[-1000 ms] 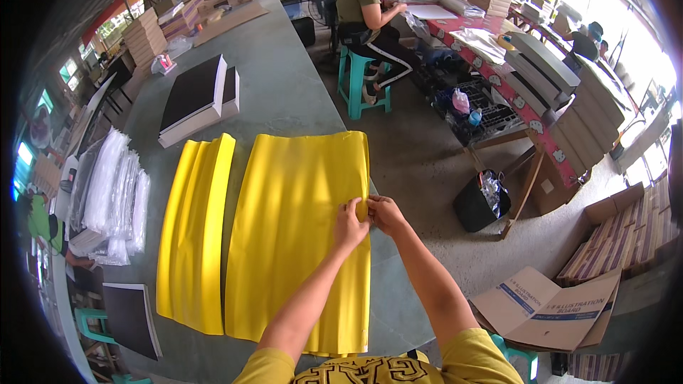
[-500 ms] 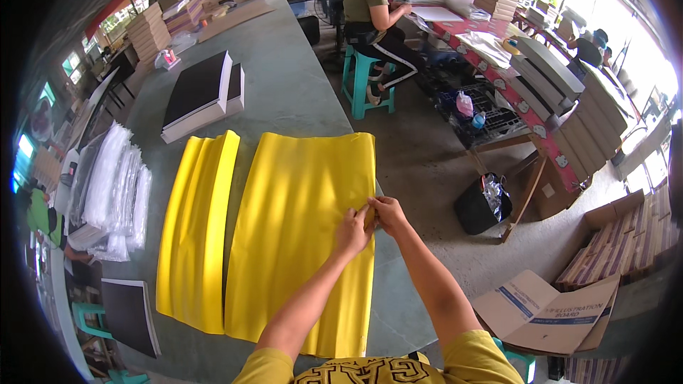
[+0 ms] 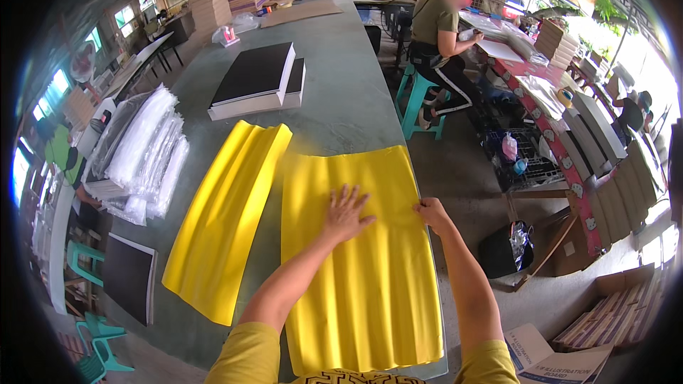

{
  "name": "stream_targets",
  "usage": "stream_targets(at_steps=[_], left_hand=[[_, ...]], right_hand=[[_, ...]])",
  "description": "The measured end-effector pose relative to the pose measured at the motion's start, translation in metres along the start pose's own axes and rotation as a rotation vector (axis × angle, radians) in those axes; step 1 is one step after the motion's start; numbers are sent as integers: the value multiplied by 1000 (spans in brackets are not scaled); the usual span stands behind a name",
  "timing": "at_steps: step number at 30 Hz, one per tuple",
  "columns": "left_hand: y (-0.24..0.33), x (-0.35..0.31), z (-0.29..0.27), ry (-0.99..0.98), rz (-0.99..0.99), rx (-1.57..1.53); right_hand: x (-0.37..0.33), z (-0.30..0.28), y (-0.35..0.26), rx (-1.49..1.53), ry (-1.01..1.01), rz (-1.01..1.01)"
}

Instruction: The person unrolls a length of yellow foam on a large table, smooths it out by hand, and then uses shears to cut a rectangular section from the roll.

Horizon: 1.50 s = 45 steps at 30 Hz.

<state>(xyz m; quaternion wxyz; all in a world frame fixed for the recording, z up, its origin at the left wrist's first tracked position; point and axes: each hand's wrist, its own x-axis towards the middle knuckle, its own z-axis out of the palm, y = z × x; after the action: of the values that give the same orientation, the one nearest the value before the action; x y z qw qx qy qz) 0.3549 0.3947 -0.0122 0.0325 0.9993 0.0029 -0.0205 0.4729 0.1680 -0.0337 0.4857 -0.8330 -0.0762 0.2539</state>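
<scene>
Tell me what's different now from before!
The left hand left the right edge of the wide yellow sheet, moved left and now lies spread on it. The sheet's near end swung right, away from the narrow yellow sheet, lining up with the table edge. The right hand stayed at the right edge; the black-covered stacks stayed put.

The wide yellow sheet (image 3: 363, 277) looks smooth and paper-like, rippled, with a soft sheen; the narrow yellow piece (image 3: 228, 220) shows the same finish; the grey-green tabletop (image 3: 348, 117) is smooth and mostly matt; the clear wrappers (image 3: 146, 146) are glossy, crinkled plastic; the black cover (image 3: 252, 71) is matt, over pale paper edges; the opened carton (image 3: 530, 348) is matt cardboard; the teal stool (image 3: 418, 99) is smooth moulded plastic.
</scene>
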Motion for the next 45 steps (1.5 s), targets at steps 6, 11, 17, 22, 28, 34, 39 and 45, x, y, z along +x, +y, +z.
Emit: stream_targets(at_steps=[6,11,17,22,28,34,39,45], left_hand=[[-84,-15,14,56,-304,-59],[-103,-20,20,134,-365,-37],[-98,-15,18,145,-348,-37],[-103,-20,21,175,-351,-94],[-97,-18,17,143,-350,-95],[-98,-17,21,138,-355,-104],[-108,-27,19,153,-366,-103],[-76,-4,10,181,-302,-153]], right_hand=[[4,-10,12,191,-61,37],[2,-4,7,194,-81,53],[-2,-1,7,-202,247,-68],[-27,36,-19,-522,547,-208],[-35,26,-16,-285,548,-140],[-33,19,-11,-625,668,-283],[-66,98,-37,-653,648,-627],[-154,208,-49,-407,115,-715]])
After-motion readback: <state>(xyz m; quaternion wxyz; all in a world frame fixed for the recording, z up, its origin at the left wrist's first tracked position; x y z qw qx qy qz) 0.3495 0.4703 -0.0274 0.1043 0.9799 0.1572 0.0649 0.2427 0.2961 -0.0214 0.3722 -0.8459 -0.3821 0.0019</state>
